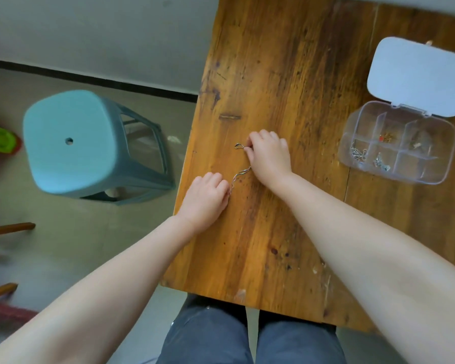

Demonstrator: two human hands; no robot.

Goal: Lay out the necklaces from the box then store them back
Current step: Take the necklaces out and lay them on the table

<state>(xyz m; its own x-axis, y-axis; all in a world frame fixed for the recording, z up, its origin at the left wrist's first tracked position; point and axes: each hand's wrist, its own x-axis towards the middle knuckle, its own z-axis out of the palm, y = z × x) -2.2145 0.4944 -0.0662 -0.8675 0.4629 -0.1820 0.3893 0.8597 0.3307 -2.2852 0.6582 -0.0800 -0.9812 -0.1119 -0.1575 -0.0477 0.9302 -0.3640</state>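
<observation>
On table (pixel 273 61), both hands pinch necklace (pixel 241 174); open box (pixel 397 151) right, stool (pixel 71 143) left.

Soft, even daylight is filling the scene without harsh shadows, while wide-angle distortion is bending and blurring the edges.

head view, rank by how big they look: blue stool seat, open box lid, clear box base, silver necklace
1. blue stool seat, largest by far.
2. and 3. clear box base and open box lid look about alike; not ranked.
4. silver necklace, a thin chain between the left hand and right hand.
</observation>
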